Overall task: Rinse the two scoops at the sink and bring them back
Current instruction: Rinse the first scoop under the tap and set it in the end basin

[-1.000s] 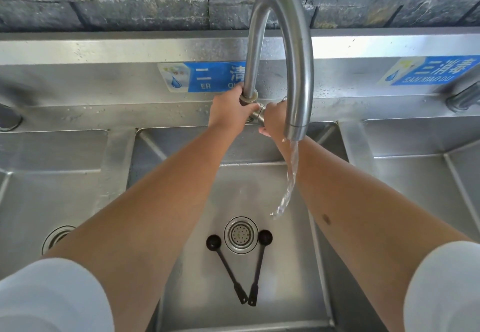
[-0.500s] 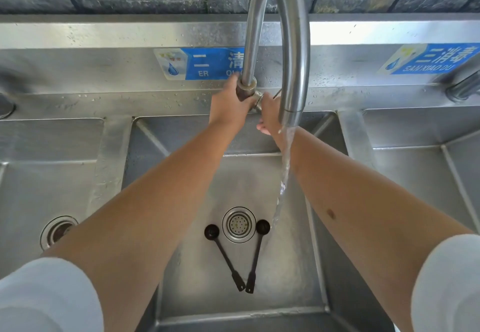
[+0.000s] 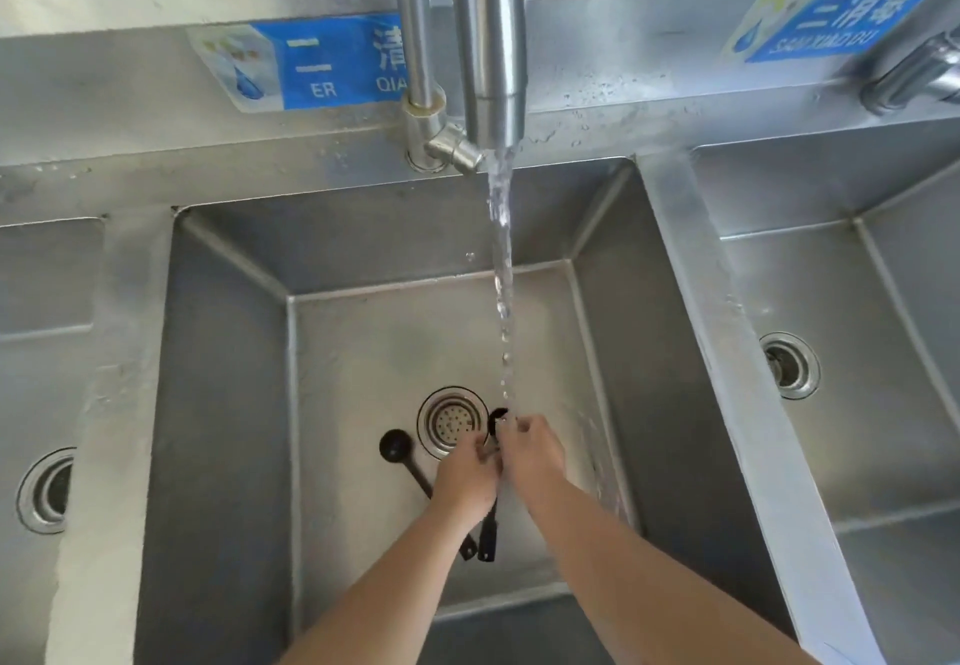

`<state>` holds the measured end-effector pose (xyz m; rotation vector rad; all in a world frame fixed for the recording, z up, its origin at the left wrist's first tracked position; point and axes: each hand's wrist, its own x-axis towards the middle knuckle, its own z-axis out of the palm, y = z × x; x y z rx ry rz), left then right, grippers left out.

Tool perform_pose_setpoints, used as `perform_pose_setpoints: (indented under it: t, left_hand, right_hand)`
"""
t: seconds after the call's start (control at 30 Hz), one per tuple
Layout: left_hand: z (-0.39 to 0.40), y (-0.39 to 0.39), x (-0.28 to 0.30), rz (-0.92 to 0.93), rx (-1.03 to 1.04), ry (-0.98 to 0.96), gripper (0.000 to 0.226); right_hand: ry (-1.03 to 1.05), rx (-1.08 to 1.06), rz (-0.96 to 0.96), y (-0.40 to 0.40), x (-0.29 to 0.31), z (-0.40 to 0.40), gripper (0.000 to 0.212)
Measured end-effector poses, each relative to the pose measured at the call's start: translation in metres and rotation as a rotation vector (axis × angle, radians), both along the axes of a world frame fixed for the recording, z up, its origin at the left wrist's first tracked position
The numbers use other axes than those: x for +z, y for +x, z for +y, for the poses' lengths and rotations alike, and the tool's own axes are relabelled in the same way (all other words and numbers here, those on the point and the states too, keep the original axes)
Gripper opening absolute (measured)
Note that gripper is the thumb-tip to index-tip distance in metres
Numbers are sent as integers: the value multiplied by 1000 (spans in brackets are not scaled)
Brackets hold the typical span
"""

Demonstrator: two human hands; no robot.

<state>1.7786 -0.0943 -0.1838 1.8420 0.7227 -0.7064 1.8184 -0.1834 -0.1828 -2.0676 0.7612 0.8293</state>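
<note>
Two black scoops lie on the floor of the middle sink basin [image 3: 218, 404]. The left scoop [image 3: 396, 446] rests left of the drain [image 3: 452, 422], and my left hand covers much of its handle. The right scoop [image 3: 488, 534] lies right of the drain, with only its bowl edge and handle end showing. My left hand [image 3: 465, 480] and my right hand [image 3: 532, 448] meet over the right scoop's handle, fingers curled at it. Whether either hand grips it is hidden. Water [image 3: 501, 274] runs from the faucet [image 3: 491, 40] onto my right fingertips.
Steel basins flank the middle one, left [image 3: 47, 300] and right [image 3: 883, 404], each with its own drain. A second tap [image 3: 914, 77] juts out at the upper right. Blue labels are stuck on the backsplash.
Both hands have left the faucet base and dropped into the basin onto the right scoop. The water stream has grown fuller and steadier. The view has tilted downward.
</note>
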Motion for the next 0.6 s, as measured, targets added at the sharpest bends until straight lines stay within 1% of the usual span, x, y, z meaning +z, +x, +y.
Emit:
perform_pose_setpoints:
  t: [0.07, 0.17, 0.23, 0.33, 0.43, 0.5, 0.6]
  left_hand:
    - [-6, -6, -12, 21, 11, -6, 12]
    - [-11, -10, -31, 42, -36, 30, 20]
    - [-15, -12, -42, 53, -100, 50, 24]
    - [-16, -15, -53, 15, -127, 68, 21]
    - [-15, -19, -57, -12, -157, 96, 19]
    - [-14, -24, -54, -7, -142, 105, 20]
    - [-11, -30, -47, -18, -113, 62, 16]
  right_hand:
    - [14, -22, 50, -15, -18, -5, 31]
    - [72, -45, 121, -27, -39, -9, 34]
    - [80, -16, 141, -28, -49, -11, 28]
    - [59, 82, 129, -27, -61, -13, 21]
    - [40, 155, 122, -30, -64, -13, 19]
    - [38, 156, 107, -34, -61, -14, 19]
    - [67, 146, 106, -36, -51, -17, 19]
